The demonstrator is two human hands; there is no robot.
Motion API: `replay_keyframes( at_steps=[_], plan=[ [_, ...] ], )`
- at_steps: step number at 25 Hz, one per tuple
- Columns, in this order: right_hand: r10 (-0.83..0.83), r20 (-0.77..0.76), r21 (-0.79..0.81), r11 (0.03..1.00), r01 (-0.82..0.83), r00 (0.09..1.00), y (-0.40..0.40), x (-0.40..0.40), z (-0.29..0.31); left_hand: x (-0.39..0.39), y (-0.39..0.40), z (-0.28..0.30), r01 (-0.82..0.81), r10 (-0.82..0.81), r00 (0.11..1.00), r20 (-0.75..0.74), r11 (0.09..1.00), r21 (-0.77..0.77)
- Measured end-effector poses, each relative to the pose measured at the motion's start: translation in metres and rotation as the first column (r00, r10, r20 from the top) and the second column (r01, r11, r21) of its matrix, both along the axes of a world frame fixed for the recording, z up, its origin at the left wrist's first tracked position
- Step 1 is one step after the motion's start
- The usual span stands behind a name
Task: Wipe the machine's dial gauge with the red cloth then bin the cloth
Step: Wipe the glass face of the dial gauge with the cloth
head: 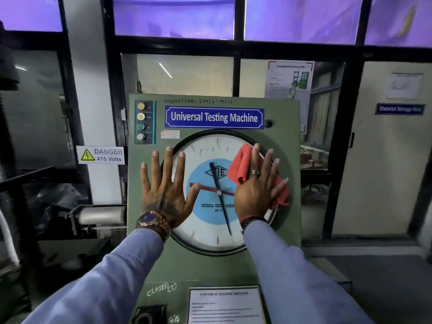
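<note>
The round dial gauge (205, 213) has a white face, a blue centre and a black rim, set in the green panel of the Universal Testing Machine (210, 267). My right hand (256, 185) lies flat on the gauge's right side, pressing the red cloth (240, 163) against the glass; the cloth sticks out above and to the right of the fingers. My left hand (164, 183) rests flat with fingers spread on the gauge's left edge and the panel, holding nothing. No bin is in view.
A column of indicator lights (141, 121) sits at the panel's upper left. A "DANGER 415 Volts" sign (101, 155) hangs on the wall to the left. A printed sheet (225, 305) is fixed below the gauge. Glass partitions and a door (383, 146) stand behind.
</note>
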State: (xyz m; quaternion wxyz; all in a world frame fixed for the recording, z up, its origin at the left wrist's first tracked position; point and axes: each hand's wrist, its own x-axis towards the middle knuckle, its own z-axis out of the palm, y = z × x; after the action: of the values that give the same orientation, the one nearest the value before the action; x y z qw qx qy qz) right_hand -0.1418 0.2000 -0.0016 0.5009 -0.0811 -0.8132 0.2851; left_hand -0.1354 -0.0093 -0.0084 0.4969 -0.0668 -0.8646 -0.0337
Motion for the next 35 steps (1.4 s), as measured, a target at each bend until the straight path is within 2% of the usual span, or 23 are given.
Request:
replay_keyframes(
  at_steps=[6, 12, 23, 28, 31, 35],
  plan=[
    [0.009, 0.049, 0.061, 0.998, -0.012, 0.999, 0.027, -0.075, 0.002, -0.062, 0.025, -0.01, -0.03, 0.03, 0.999, 0.027, 1.0, 0.0],
    [0.022, 0.125, 0.033, 0.999, -0.026, 0.992, 0.029, -0.128, -0.005, -0.11, 0.017, -0.016, -0.051, 0.052, 0.997, 0.059, 0.999, -0.008],
    [-0.074, 0.223, -0.039, 0.996, 0.085, 0.972, 0.024, -0.224, -0.018, -0.214, -0.008, -0.034, 0.001, 0.0, 0.999, 0.039, 1.0, -0.027],
    [0.061, 0.126, -0.093, 0.994, -0.049, 0.99, 0.023, -0.254, -0.032, -0.242, -0.008, -0.034, -0.008, 0.009, 0.998, 0.065, 1.0, -0.016],
    [0.112, 0.119, -0.112, 0.989, -0.098, 0.987, 0.016, -0.263, -0.038, -0.252, -0.001, -0.034, 0.001, -0.002, 0.999, 0.049, 1.0, 0.005],
    [0.051, 0.124, 0.001, 0.999, -0.051, 0.991, 0.015, -0.274, -0.043, -0.265, 0.009, -0.037, -0.003, 0.003, 1.0, 0.021, 1.0, 0.008]
  ],
)
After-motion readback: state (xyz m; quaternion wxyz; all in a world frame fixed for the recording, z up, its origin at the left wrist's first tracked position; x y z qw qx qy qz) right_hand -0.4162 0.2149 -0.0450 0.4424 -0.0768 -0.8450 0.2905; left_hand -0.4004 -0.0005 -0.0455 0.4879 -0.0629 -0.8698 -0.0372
